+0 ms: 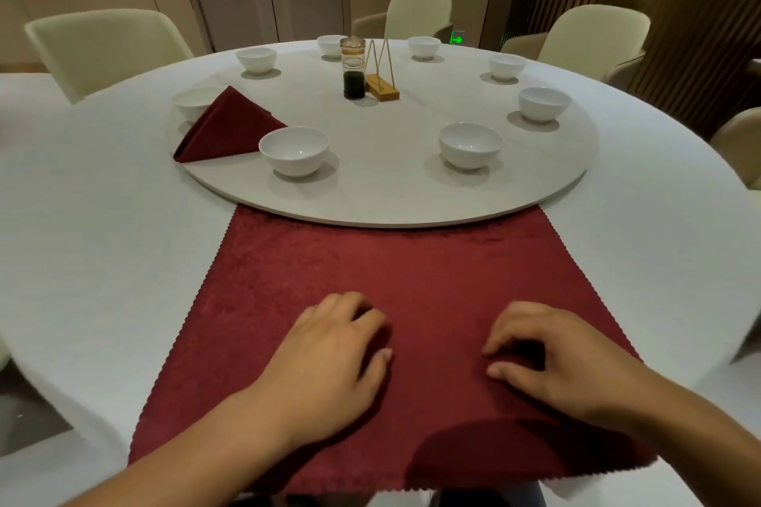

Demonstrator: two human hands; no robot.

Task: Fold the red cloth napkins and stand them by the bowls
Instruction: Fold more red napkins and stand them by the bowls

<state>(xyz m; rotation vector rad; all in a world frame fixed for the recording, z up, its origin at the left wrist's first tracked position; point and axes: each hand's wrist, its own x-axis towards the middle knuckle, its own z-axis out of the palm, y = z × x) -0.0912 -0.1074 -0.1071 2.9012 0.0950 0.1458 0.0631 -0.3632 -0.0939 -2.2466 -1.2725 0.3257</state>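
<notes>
Far left on the turntable [391, 189], a folded napkin [224, 128] stands touching a white bowl [294, 150]. Near me, the flat red napkin [391, 259] lies under the left hand [329, 354] and the right hand [552, 358]. Their curled fingertips rest on it, and whether they pinch it I cannot tell.

Napkin [391, 300] seen as matt red velvety cloth, bowls [294, 150] glossy white ceramic-looking, tablecloth [103, 239] plain matt white fabric
</notes>
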